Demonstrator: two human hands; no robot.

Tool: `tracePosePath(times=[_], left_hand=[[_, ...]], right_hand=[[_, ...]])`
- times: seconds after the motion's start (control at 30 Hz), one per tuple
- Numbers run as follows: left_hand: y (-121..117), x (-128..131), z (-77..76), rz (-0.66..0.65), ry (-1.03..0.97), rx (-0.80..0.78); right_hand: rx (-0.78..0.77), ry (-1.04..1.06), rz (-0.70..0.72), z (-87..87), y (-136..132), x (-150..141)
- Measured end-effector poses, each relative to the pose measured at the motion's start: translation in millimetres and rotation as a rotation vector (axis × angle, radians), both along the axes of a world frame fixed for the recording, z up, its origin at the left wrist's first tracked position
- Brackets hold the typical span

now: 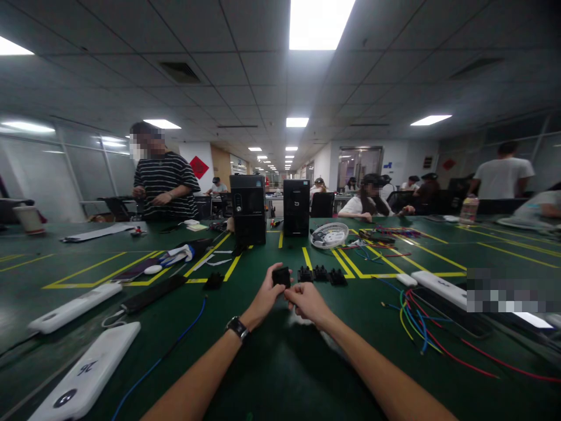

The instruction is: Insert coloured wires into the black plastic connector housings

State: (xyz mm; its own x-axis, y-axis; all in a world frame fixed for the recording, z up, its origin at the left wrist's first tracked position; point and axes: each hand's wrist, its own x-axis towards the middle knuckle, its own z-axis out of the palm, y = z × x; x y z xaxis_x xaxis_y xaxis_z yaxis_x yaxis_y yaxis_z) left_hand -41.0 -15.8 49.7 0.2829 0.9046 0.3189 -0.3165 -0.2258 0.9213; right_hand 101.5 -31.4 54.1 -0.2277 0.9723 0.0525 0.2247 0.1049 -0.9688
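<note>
White power bank (85, 374) marked 26 lies nearest, left on the green table (272, 386). Next, blue wire (169, 351). Left grip (265, 297) clasps the black part (281, 277), raised over the table. Right grip (304, 299): fingers bunched at its lower edge; cannot tell if grasping. Rightward: three similar black pieces (320, 273), then coloured wires (421, 318).

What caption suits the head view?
Left hand holds a small black part above the green table, right hand beside it, two black computer towers beyond.
</note>
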Motion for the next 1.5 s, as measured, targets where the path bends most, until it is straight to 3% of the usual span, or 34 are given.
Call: tracePosePath(times=[0.17, 0.5, 0.7, 0.9, 1.13, 1.37, 1.5], left_hand=[[-5, -2, 2.6, 0.021, 0.134, 0.127], [-4, -6, 7.4, 0.081, 0.088, 0.076], [-12, 6, 14.0, 0.115, 0.009, 0.043], [-6, 9, 5.3, 0.110, 0.042, -0.052], [-3, 7, 3.8, 0.029, 0.008, -0.047], [-1, 2, 7.1, 0.077, 0.098, 0.047], [-1, 7, 3.4, 0.125, 0.048, 0.012]], right_hand=[[-0.040, 0.024, 0.002, -3.3, 0, -1], [-0.084, 0.163, 0.200, 5.8, -7, -3], [-0.063, 0.162, 0.165, 4.8, -9, -5], [-0.098, 0.133, 0.079, -4.1, -6, -10], [-0.082, 0.158, 0.077, -0.9, -5, -6], [-0.046, 0.143, 0.075, 11.5, -10, -5], [-0.021, 0.131, 0.049, 3.4, -8, -8]])
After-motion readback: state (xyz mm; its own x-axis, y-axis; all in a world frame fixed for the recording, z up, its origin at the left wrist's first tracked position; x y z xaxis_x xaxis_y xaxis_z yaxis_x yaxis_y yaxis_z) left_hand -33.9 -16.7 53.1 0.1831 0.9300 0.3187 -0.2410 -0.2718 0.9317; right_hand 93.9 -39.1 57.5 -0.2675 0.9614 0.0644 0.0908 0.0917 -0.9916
